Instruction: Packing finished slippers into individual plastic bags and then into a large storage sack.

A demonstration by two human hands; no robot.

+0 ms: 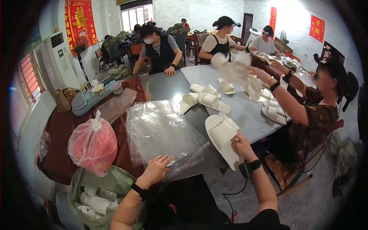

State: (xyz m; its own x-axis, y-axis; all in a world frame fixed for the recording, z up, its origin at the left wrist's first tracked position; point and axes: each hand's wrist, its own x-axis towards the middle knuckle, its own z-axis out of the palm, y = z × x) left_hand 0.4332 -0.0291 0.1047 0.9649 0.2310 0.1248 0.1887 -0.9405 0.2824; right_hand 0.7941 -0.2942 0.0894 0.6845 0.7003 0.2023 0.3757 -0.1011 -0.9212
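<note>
My right hand (243, 146) grips a cream slide slipper (220, 134) by its side, holding it tilted above the near table edge. Whether a second slipper sits behind it I cannot tell. My left hand (157, 168) lies with its fingers stretched out on the near edge of a stack of clear plastic bags (153, 126). More cream slippers (212, 102) rest on the grey table beyond the bags. At the right, a co-worker in a dark patterned top reaches over the table, with blurred slippers (235, 67) by the outstretched hand.
Left of the bags, a tied bag of pink items (94, 143) sits on a brown cloth (57, 134). Below it, a green sack (126, 180) holds clear-wrapped slippers. A blue case (96, 97) lies at the far left. Another person leans on the table's far edge (161, 76).
</note>
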